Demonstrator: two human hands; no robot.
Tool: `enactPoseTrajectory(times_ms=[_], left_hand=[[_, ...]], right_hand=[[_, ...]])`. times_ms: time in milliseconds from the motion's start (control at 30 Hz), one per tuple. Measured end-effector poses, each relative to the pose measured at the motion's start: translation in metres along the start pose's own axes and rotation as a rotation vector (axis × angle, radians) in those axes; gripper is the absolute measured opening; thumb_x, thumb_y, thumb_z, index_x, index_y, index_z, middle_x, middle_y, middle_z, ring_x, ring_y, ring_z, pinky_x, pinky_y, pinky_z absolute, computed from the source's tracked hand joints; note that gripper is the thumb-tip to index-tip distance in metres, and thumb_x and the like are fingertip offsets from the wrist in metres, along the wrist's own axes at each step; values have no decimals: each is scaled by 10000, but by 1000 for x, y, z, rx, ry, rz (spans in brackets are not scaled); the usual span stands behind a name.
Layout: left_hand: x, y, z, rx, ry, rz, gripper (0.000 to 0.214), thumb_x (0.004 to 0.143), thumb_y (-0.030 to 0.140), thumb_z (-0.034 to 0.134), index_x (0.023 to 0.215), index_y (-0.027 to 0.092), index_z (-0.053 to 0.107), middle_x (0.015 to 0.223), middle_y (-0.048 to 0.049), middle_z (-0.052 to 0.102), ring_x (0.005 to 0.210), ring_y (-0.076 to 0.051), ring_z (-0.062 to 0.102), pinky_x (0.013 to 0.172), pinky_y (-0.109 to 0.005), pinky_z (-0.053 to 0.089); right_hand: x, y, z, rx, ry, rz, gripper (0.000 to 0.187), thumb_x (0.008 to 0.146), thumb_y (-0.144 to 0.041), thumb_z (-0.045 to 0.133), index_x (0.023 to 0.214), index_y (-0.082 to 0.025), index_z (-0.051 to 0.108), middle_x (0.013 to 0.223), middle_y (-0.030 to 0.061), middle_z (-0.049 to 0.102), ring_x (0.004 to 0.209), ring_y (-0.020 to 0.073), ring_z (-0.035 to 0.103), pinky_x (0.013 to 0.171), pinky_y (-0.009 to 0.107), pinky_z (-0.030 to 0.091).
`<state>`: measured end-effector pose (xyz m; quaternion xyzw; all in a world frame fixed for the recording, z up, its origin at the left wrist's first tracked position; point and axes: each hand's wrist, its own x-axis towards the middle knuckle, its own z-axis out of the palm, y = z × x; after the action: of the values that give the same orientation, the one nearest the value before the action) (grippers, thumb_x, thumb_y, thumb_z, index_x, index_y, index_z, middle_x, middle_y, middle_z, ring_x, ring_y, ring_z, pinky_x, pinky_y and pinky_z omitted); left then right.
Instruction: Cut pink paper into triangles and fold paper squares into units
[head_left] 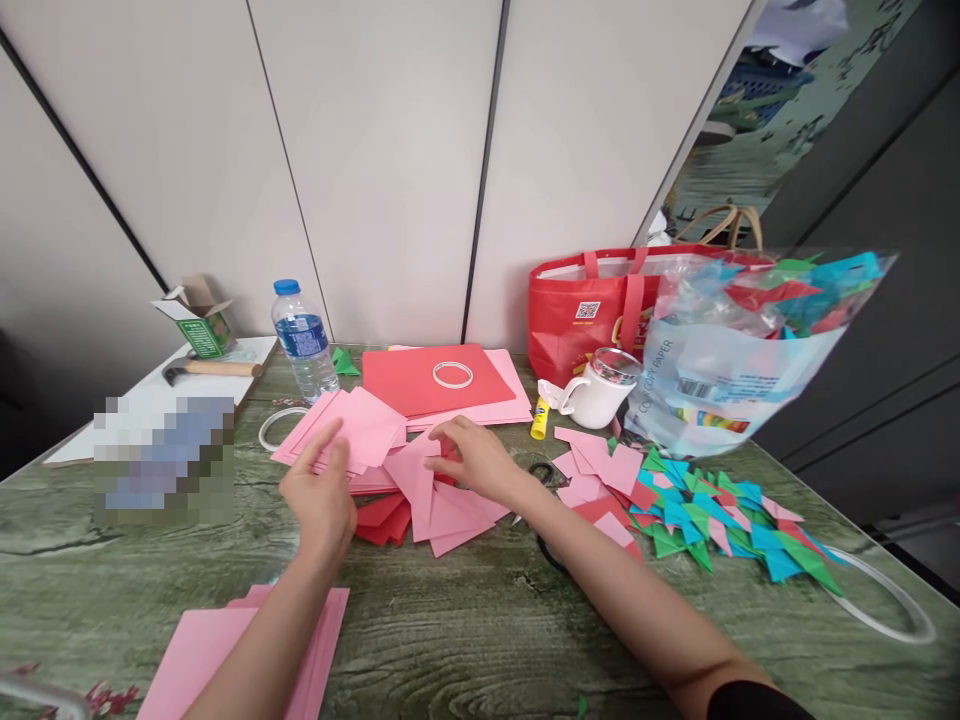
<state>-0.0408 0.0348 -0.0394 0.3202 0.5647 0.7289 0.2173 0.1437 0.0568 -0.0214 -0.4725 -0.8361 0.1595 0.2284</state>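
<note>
Pink paper sheets (371, 425), left of frame centre, were grasped by left grip (322, 495); right grip (480, 462), hold unclear, lay just rightward.

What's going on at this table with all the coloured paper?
A person is handling pink paper with both hands. The left hand has a fanned batch of pink sheets in its grip. The right hand is at the loose pink pieces beside it; whether it pinches one is unclear. More pink sheets lie under the left forearm, and small multicoloured pieces are scattered to the right, before a filled clear bag.
</note>
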Motion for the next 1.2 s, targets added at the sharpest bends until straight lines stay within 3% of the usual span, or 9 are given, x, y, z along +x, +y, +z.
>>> enactPoseTrajectory(times_ms=[100,233,367,533,700,833,1000,1067,1200], left_hand=[[-1,-2,0,30,3,26,378,654,257,589,1002,132,666,1023,-105,667,912,-209,611,851,-357,458],[-4,-3,0,70,-1,52,361,669,254,574,996,135,668,1016,-100,671,920,-212,608,858,-361,450],[-4,-3,0,78,-26,59,358,679,268,578,998,133,665,1035,-99,667,949,-219,602,862,-350,447],[-2,-4,-1,100,-23,61,356,685,272,571,1000,135,662,1030,-95,668,939,-213,604,852,-339,450],[-6,-1,0,135,-105,62,337,675,261,569,980,158,670,1002,-76,673,920,-208,605,856,-335,447],[-9,0,0,154,-132,47,332,674,267,573,973,165,675,981,-65,679,922,-215,599,860,-346,439],[-9,-1,1,116,-157,8,346,662,275,594,979,160,674,970,-68,679,892,-211,602,835,-340,445],[-12,1,2,94,-234,-11,352,652,281,612,975,158,677,961,-69,680,887,-211,601,825,-334,446],[-20,8,4,59,-357,-16,360,643,303,638,970,158,679,987,-72,672,933,-222,578,835,-333,431]], right_hand=[[-5,-10,12,-1,-66,114,476,706,-436,645,1069,-170,493,987,97,538,825,210,546,697,307,389],[-9,-15,27,82,-56,186,514,671,-369,680,1093,-192,448,917,61,570,814,201,552,675,284,384],[-6,-14,28,185,-12,212,385,677,-247,641,1030,-214,493,722,-22,606,692,162,569,631,259,389],[-1,-11,2,267,111,222,93,700,-232,571,778,-183,588,687,-12,626,634,135,578,585,238,414],[-6,-19,-16,132,464,84,130,804,-243,489,805,-203,612,800,27,627,702,142,574,677,263,433],[-8,-21,-18,40,588,2,187,864,-250,426,841,-204,606,866,61,617,797,169,571,731,285,422],[-7,-15,-24,90,760,-60,167,883,-247,394,867,-200,554,879,73,634,877,192,563,851,367,402],[-7,-15,-22,127,746,-179,152,889,-228,386,865,-207,534,903,64,648,910,182,570,909,391,383],[-6,-16,-7,139,592,-483,127,882,-167,411,865,-208,530,932,34,675,978,153,568,969,407,360]])
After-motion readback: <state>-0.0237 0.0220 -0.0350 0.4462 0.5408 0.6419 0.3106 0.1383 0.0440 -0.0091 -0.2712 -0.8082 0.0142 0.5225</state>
